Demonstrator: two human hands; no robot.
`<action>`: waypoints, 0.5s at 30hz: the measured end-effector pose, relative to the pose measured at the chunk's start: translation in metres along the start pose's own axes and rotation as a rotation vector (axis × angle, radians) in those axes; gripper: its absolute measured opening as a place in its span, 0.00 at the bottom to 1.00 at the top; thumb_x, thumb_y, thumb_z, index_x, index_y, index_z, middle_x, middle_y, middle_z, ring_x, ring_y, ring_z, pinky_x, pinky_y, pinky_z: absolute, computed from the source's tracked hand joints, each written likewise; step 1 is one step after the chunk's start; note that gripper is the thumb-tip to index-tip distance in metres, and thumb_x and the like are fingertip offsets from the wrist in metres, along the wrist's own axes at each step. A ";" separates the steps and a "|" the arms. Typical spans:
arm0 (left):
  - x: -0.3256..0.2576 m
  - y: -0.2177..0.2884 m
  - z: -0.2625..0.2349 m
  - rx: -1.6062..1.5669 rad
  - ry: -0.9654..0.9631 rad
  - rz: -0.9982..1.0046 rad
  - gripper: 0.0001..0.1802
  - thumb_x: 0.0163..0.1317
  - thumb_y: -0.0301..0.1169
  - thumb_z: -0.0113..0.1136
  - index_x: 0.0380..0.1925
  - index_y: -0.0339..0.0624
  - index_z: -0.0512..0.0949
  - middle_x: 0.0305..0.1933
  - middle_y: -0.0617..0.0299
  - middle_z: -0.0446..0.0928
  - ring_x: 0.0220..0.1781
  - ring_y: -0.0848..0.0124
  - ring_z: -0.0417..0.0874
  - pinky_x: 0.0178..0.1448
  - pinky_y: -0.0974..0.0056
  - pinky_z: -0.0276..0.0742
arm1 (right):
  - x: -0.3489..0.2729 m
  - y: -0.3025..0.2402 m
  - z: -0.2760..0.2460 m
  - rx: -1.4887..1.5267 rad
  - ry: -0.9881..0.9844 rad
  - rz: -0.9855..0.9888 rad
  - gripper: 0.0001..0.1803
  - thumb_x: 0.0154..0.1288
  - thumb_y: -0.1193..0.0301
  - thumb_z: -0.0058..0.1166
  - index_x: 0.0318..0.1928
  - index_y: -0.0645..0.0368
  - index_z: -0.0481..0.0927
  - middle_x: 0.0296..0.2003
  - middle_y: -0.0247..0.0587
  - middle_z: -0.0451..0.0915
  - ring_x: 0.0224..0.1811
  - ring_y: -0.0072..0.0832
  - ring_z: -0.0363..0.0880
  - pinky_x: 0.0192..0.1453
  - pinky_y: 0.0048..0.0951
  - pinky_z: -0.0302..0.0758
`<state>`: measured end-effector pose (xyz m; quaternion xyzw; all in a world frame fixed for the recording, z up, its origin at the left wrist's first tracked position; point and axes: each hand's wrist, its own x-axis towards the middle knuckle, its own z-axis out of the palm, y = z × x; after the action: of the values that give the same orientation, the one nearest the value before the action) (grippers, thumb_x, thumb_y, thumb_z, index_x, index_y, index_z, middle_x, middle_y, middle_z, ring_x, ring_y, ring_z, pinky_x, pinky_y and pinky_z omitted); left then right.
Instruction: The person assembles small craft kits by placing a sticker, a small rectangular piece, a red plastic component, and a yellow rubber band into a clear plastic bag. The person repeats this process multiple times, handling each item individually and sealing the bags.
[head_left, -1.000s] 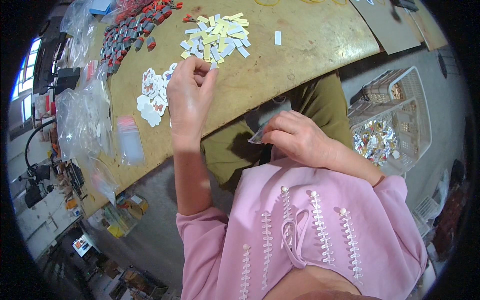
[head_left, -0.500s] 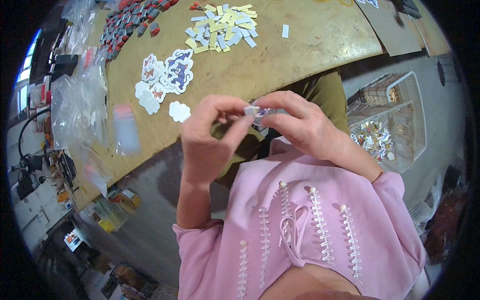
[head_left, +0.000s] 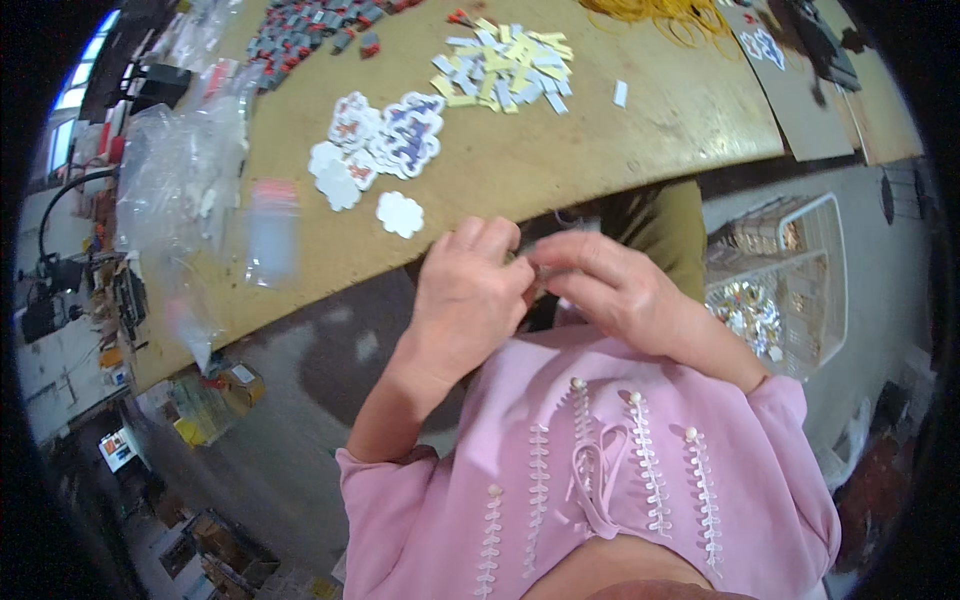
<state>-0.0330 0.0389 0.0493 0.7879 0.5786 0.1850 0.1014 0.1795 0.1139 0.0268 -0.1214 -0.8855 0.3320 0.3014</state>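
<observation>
My left hand [head_left: 470, 280] is closed, its back up and its fingertips curled over at the table's near edge. Against it, my right hand [head_left: 615, 290] pinches with thumb and forefinger. Whatever small thing sits between the two hands is almost wholly hidden by the fingers. Just beyond them on the table lie flat die-cut cartoon stickers [head_left: 411, 135] with white borders, some showing purple figures and some reddish ones. A blank white scalloped cutout [head_left: 400, 214] lies nearest my left hand.
Farther back are a heap of yellow and white strips [head_left: 505, 65], grey-and-red small parts [head_left: 310, 35] and yellow cords [head_left: 665, 18]. Clear plastic bags [head_left: 180, 170] and a stack of small bags [head_left: 272, 235] lie left. A white basket [head_left: 828, 270] with shiny packets stands right.
My left hand has turned over and closed, its fingers now beside my right fingertips. The small white-and-purple piece seen between the hands is now hidden. The whole view has shifted slightly.
</observation>
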 end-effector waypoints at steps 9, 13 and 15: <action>0.059 -0.059 -0.049 -0.371 0.066 -0.289 0.10 0.67 0.28 0.69 0.47 0.40 0.86 0.47 0.53 0.85 0.41 0.65 0.86 0.45 0.59 0.83 | -0.005 0.009 -0.011 -0.179 0.096 0.053 0.12 0.56 0.77 0.63 0.43 0.63 0.83 0.43 0.44 0.83 0.48 0.41 0.86 0.49 0.37 0.84; 0.122 -0.173 -0.039 0.136 0.464 -0.282 0.15 0.69 0.32 0.69 0.53 0.40 0.85 0.48 0.54 0.85 0.39 0.68 0.84 0.46 0.62 0.82 | -0.009 0.010 -0.009 -0.172 0.159 0.082 0.12 0.55 0.79 0.63 0.42 0.64 0.83 0.41 0.44 0.82 0.45 0.42 0.85 0.47 0.38 0.84; 0.124 -0.213 -0.037 0.367 0.422 -0.302 0.16 0.69 0.32 0.68 0.54 0.41 0.85 0.47 0.56 0.84 0.40 0.69 0.83 0.48 0.63 0.81 | -0.010 0.013 -0.011 -0.145 0.166 0.085 0.11 0.56 0.79 0.63 0.42 0.64 0.83 0.42 0.45 0.82 0.46 0.43 0.85 0.48 0.39 0.84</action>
<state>-0.2018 0.2204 0.0252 0.6425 0.7210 0.2196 -0.1384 0.1938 0.1249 0.0206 -0.2076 -0.8732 0.2685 0.3497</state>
